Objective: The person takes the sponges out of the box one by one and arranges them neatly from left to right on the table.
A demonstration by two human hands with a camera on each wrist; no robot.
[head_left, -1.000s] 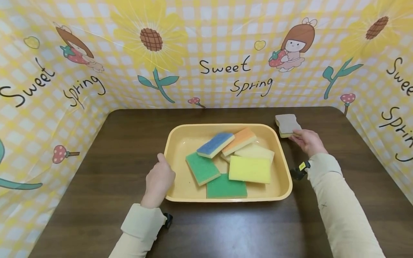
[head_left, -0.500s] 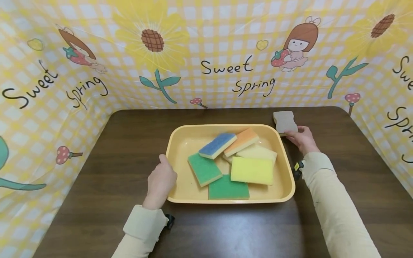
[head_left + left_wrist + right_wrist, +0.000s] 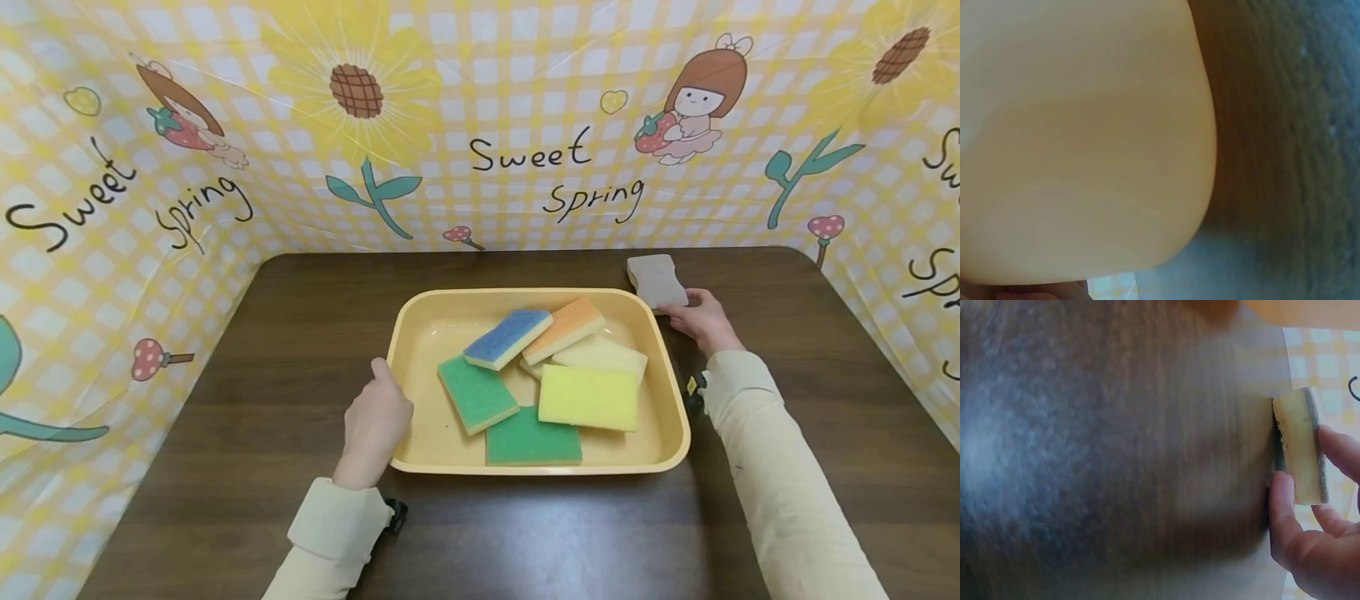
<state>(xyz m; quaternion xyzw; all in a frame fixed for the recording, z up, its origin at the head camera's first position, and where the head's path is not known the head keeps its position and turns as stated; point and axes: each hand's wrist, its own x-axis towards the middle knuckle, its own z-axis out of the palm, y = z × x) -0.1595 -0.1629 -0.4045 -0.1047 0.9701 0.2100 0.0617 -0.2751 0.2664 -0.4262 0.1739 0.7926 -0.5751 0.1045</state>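
A yellow-and-grey sponge point(image 3: 657, 282) with a wavy outline lies just beyond the far right corner of the tray. My right hand point(image 3: 703, 322) pinches its near edge; in the right wrist view the thumb and fingers take the sponge point(image 3: 1300, 444) between its yellow and grey faces. At the left, my left hand point(image 3: 377, 423) grips the rim of the pale yellow tray point(image 3: 420, 460), fingers hidden behind its edge. The tray's outer side point(image 3: 1085, 187) fills much of the left wrist view. Inside lie a blue sponge point(image 3: 507, 337), an orange sponge point(image 3: 564, 328) and green sponges point(image 3: 477, 392).
A bright yellow sponge point(image 3: 588, 397) overlaps a cream sponge point(image 3: 606, 355) on the tray's right side. Everything stands on a dark brown wooden table point(image 3: 285, 350). A yellow checked cloth point(image 3: 510, 83) rises at the back and both sides.
My right hand has shifted left, bringing the grey-topped sponge nearer the tray's far right corner. My left hand keeps its place at the tray's rim.
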